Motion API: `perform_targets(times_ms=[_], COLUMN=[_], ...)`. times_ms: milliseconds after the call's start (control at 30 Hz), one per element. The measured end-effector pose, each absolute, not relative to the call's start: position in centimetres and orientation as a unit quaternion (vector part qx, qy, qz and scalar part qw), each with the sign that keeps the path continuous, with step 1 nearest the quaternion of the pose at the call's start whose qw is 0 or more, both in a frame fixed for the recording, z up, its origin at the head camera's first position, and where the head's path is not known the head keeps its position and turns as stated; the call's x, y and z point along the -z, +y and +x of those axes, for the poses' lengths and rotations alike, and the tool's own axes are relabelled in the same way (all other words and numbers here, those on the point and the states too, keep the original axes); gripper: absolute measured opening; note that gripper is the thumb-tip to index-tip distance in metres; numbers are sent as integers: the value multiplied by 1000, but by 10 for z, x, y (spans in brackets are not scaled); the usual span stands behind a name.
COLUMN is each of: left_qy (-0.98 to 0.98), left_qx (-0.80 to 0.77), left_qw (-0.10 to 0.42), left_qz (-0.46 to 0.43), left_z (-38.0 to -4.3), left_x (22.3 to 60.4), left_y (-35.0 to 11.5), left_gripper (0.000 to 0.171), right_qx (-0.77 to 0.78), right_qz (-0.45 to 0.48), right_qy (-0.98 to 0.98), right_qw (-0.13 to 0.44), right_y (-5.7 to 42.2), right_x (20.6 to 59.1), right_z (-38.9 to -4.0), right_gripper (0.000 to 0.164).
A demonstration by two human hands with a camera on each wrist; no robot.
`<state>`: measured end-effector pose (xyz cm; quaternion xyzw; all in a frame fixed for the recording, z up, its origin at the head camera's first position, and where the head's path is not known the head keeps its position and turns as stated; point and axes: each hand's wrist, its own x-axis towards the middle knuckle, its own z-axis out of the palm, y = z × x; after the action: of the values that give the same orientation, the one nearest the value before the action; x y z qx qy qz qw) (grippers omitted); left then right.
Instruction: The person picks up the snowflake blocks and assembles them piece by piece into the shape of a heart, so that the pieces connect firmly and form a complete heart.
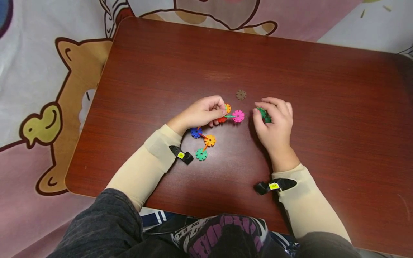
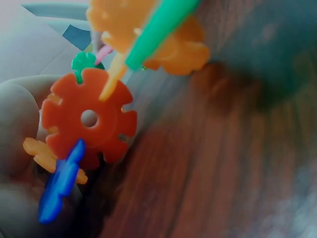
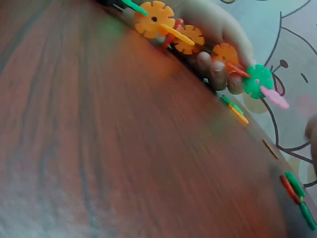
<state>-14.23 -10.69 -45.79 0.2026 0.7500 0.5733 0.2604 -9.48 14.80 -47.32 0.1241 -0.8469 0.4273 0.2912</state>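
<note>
My left hand (image 1: 208, 109) pinches a chain of notched plastic discs linked edge to edge. Its near end trails toward me, with a blue disc (image 1: 196, 132), an orange disc (image 1: 210, 140) and a green disc (image 1: 201, 154). At the other end a pink disc (image 1: 238, 116) stands out past the fingertips, joined to a green disc (image 3: 258, 81). A red-orange disc (image 2: 89, 118) shows beside the left fingers. My right hand (image 1: 274, 120) curves loosely over a few loose green discs (image 1: 264, 114), which lie on the table below its fingers, with a red disc (image 3: 290, 189) among them.
A loose brown disc (image 1: 241, 95) lies on the brown wooden table (image 1: 338, 125) beyond both hands. Close by the left hand lie a loose green disc and an orange disc (image 3: 239, 115). A cartoon-print cloth (image 1: 80, 71) borders the table's left and far edges.
</note>
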Motion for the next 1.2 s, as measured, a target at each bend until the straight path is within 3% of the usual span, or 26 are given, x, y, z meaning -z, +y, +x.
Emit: perform_targets(times_ms=[67,233,333,667,867,1200], left_qy=[751,750,743,704,699,705], left_qx=[-573,-579,-587,-615,-610,-598], left_qw=[256,249,258,292,294,292], left_qz=[204,200,193,202,228,244], left_z=[-142,-141,-141,-143,-145,-145], left_x=[458,458,458,458,459,459], left_y=[-107,-107,-106,-108,-108,-109], left_gripper=[8,8,14,29,38,37], right_qx=[-385,-323,-311,-313,-338,-385], right_qz=[103,51,30,28,24,49], right_qy=[-876,-931,-939,-936,-926,-892], right_qw=[273,164,143,159,168,233], right_y=[153,158,157,155,154,153], right_x=[474,477,476,476,475,473], right_z=[-95,-92,-90,-89,-90,-94], right_gripper=[22,39,41,26,27,22])
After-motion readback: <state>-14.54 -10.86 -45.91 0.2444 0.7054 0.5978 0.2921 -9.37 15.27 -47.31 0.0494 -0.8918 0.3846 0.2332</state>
